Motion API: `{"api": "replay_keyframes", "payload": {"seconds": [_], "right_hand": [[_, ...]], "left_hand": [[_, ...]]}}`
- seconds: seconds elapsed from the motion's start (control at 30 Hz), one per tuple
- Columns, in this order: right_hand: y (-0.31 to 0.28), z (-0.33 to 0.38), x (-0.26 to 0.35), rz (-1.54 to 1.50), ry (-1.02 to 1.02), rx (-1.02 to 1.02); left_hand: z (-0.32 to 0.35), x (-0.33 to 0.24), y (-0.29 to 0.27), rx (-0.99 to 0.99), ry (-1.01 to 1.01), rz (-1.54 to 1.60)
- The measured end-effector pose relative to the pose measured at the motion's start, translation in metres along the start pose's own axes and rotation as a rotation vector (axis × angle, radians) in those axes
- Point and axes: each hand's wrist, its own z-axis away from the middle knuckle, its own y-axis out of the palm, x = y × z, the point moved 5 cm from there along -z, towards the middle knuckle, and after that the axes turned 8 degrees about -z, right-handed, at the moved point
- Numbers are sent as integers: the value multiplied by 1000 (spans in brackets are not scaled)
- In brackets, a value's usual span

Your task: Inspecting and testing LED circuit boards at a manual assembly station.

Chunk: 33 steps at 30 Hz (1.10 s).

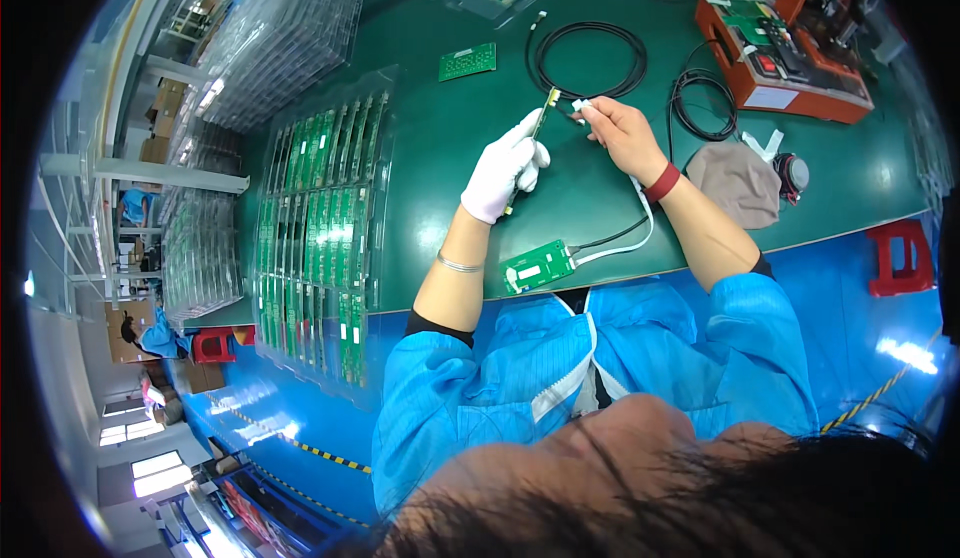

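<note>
My left hand [507, 170], in a white glove, grips a green circuit board [541, 123] tilted on edge, its far end pointing away from me. Bare and pinched closed, my right hand [622, 136] holds a small white cable connector [582, 107] close to the board's far end; a slight gap seems to lie between them. A white cable [645, 220] runs from beneath my right wrist down to a second green board [538, 267] lying near the table's front edge. A black cable also joins that board. Another green board [467, 62] lies flat farther off.
A clear tray [385, 193] full of upright green boards stands at left, with stacked clear trays [290, 43] behind it. Coiled black cable [640, 63] lies beyond my hands. To the right are an orange test box [785, 103], a grey-brown cloth [735, 183] and a red stool [900, 258].
</note>
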Motion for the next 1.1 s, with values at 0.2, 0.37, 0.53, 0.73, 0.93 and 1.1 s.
{"api": "replay_keyframes", "payload": {"seconds": [0.2,0.37,0.53,0.73,0.93,1.1], "right_hand": [[3,-1,2,31,23,32],[2,1,1,99,31,52],[3,6,-1,163,-10,65],[3,3,-5,217,-78,67],[6,3,-2,195,43,91],[8,6,2,235,-14,137]], "left_hand": [[5,-1,-4,21,-23,-12],[11,-22,-11,-236,217,-220],[23,-39,-24,-535,494,-840],[13,-25,-9,-225,537,-1728],[6,-22,-25,-323,744,-1657],[15,-11,-41,-439,699,-1429]]}}
